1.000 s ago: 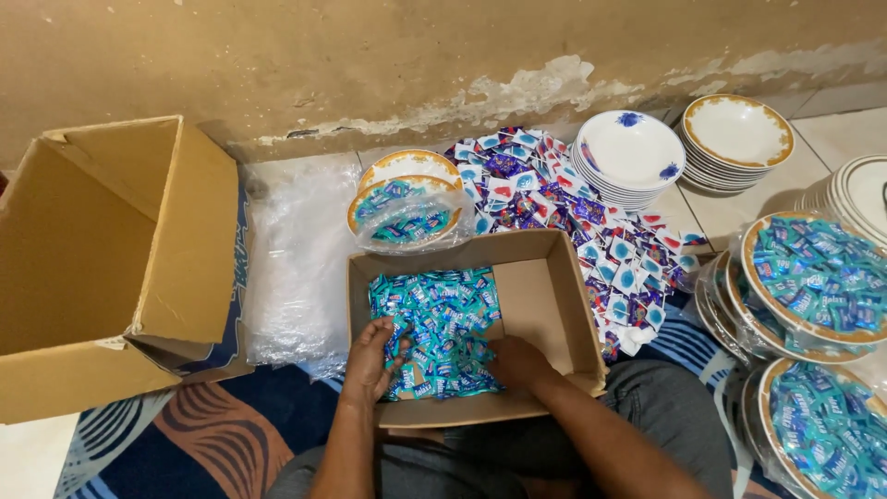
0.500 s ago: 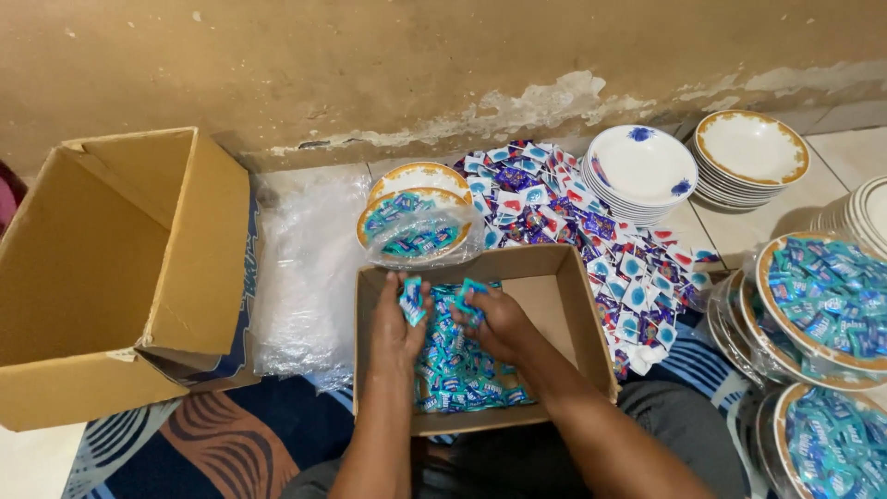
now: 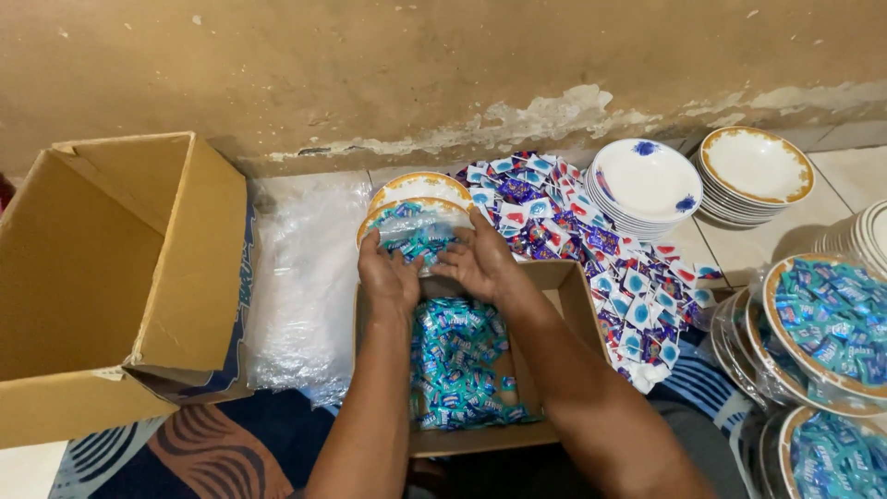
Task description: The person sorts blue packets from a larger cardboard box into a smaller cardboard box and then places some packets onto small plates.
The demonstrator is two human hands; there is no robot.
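Note:
My left hand [image 3: 388, 273] and my right hand [image 3: 477, 261] are cupped together over a gold-rimmed plate [image 3: 418, 188], holding a heap of small teal-wrapped candies [image 3: 416, 242] above it. The plate sits on a short stack just beyond a shallow cardboard box [image 3: 573, 296]. That box holds many more teal candies [image 3: 457, 365] on its left side. Both forearms reach across the box from below.
A large open cardboard box [image 3: 102, 277] stands at the left, with crumpled clear plastic [image 3: 300, 277] beside it. Blue, red and white sachets [image 3: 601, 259] lie right of the small box. Stacks of white plates [image 3: 647, 180] and gold-rimmed bowls [image 3: 756, 166] sit behind. Wrapped candy-filled plates [image 3: 827, 328] are at the right.
Both hands scooped candies out of the shallow box and lifted them forward over the gold-rimmed plate. The camera has tilted slightly.

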